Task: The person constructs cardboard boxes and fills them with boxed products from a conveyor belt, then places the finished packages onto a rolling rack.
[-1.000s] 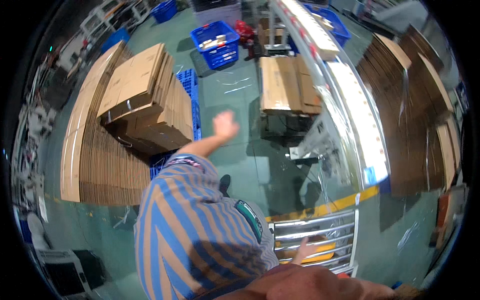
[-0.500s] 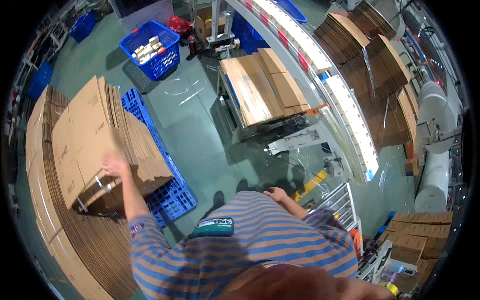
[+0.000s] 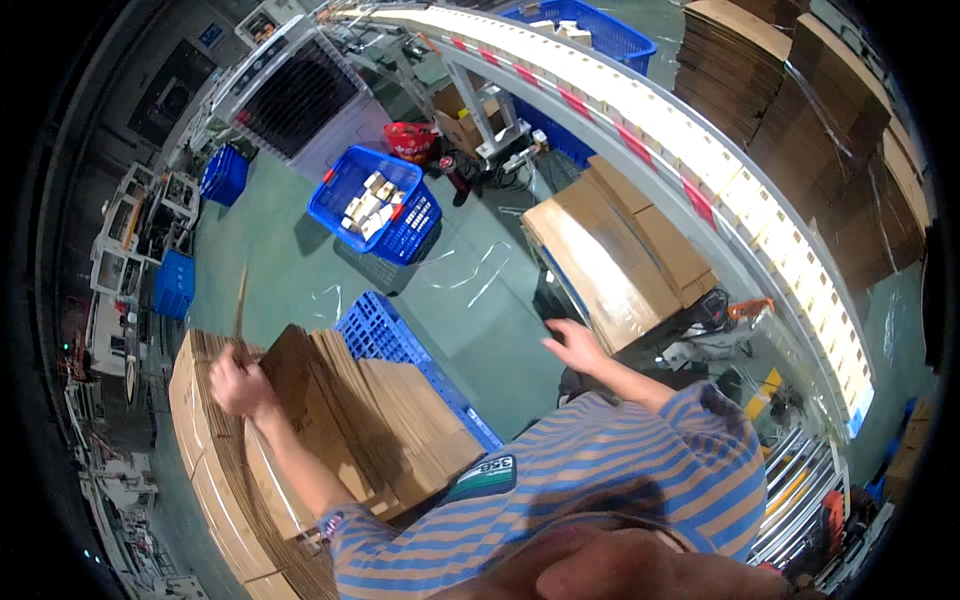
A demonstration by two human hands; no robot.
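My left hand [image 3: 240, 383] is closed around a flattened cardboard box [image 3: 241, 308], which stands nearly edge-on, its thin rim rising above my fingers. Beneath and beside it lean more flattened boxes [image 3: 400, 410] in upright rows, partly on a blue plastic pallet [image 3: 400, 335]. My right hand [image 3: 578, 348] is held out in front of me with its fingers apart and nothing in it. It is nearest to a stack of brown cartons [image 3: 610, 265] on a low stand; whether it touches them I cannot tell.
A blue basket [image 3: 405, 225] with small pale boxes stands on the floor ahead, near a red bag [image 3: 410, 140] and a white air cooler [image 3: 300, 95]. A curved conveyor [image 3: 690, 125] lined with pale boxes runs along the right. Tall flat-carton stacks [image 3: 830, 130] stand beyond it.
The view has swung left. My left hand has moved from a carton's face to grip a box now turned edge-on. My right hand has come away from my body, out in front.
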